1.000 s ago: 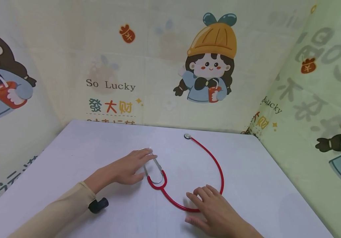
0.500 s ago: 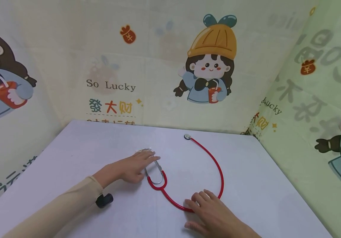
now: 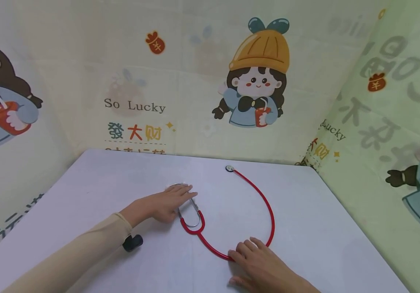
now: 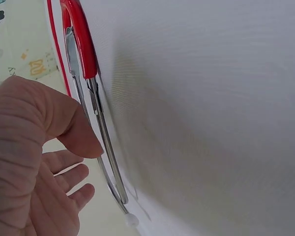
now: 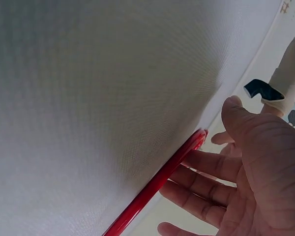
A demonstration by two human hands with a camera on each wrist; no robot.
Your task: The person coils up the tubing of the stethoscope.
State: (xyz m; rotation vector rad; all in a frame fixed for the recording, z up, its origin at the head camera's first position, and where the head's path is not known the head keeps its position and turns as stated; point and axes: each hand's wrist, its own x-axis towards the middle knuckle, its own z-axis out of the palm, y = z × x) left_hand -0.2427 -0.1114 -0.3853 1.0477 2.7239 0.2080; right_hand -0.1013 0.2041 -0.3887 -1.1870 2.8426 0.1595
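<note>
For a sure hold on the stethoscope [image 3: 195, 232], lying across the bench [image 3: 312, 211], a light pinch from both sides of the metal arms [image 4: 108, 143] should serve best, with the tube [image 3: 273, 219] held loosely so it doesn't twist. The left hand [image 3: 167, 202] is open above the arms, thumb bent close against them; contact is unclear. The right hand [image 3: 259, 264] is loosely open, fingertips at the tube, gripping nothing.
</note>
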